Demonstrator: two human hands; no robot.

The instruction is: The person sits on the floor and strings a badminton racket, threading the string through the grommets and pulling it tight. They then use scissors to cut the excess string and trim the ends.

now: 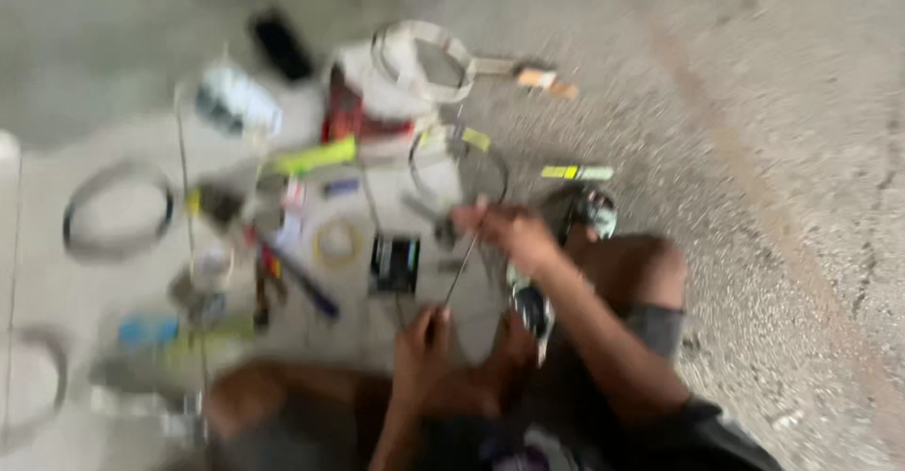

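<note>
The view is blurred by motion. My left hand (421,339) is closed around the lower end of a thin metal rod (462,268). The upper end of the rod is pinched by my right hand (504,231), close to a thin wire hoop (459,162) lying just beyond it. I cannot tell whether rod and hoop are joined. Both hands are over my bent legs (622,282), low in the middle of the picture.
A pale sheet (57,273) on the rough ground carries several tools: a yellow tape roll (337,242), a small black box (394,264), screwdrivers (297,278), a dark ring (118,209), a yellow-green tool (311,158), and a white round frame with a handle (424,56). Bare gravelly ground (773,132) lies to the right.
</note>
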